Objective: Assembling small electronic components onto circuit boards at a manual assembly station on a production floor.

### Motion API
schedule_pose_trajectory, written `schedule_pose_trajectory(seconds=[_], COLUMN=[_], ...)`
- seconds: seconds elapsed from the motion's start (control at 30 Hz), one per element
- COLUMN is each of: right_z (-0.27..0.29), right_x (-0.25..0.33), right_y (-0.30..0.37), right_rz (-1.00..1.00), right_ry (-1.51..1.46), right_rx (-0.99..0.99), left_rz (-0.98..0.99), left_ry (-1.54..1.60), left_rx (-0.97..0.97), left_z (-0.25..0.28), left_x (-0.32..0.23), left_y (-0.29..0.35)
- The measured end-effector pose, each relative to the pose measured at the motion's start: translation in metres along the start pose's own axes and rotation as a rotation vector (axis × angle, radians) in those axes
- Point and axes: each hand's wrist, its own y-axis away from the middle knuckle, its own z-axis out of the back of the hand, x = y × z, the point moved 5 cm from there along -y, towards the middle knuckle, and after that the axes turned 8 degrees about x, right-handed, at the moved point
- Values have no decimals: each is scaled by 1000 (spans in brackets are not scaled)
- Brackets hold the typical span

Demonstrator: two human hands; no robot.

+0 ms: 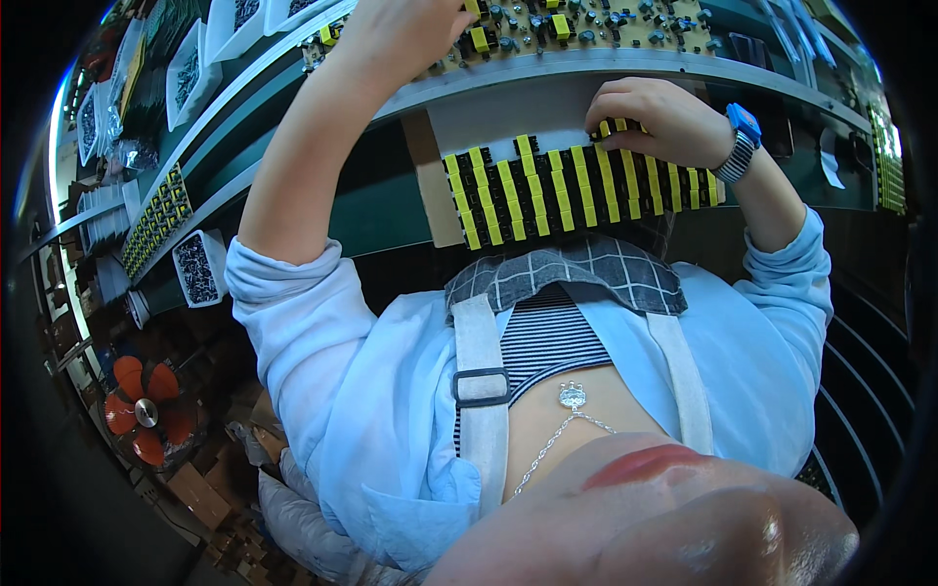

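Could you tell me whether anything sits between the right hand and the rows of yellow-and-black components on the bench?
Nothing visible does. The right hand already rests its fingers on the upper edge of the rows of yellow-and-black components. The left hand is apart, up at the circuit board on the conveyor rail.

L hand [405, 39] – on circuit board [625, 29] | R hand [657, 119] – on yellow parts [576, 190]

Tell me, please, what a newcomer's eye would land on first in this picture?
Most striking are the rows of yellow-and-black components lined up on the bench edge at centre, with the right hand resting on their upper right end. Above, the left hand reaches to the circuit board studded with yellow and grey parts. At lower left stands an orange fan.
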Motion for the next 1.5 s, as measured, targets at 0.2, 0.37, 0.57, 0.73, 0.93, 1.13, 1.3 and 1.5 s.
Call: schedule_pose_trajectory(seconds=[0.2,0.37,0.57,0.73,0.93,1.13,1.3,1.5], right_z=[1,6,81,122,125,124,123,126], right_x=[2,2,0,-12,-43,-49,-51,-44], right_y=[2,6,24,5,-16,-23,-23,-18], right_rz=[49,64,148,-121,-181,-150,-74,-157], right_ry=[0,25,20,201,345,440,446,464], right_rx=[-63,-64,-595,-718,-574,-513,-489,-451], left_rz=[103,88,-37,-108,-105,-59,-121,-52], left_ry=[-77,-131,60,248,303,350,196,-194], left_rx=[-76,44,4,466,501,503,80,-250], left_z=[28,-2,1,-47,-68,-65,-34,-24], left_x=[10,19,-25,-102,-97,-91,-72,-34], left_y=[17,18,37,47,57,58,38,15])
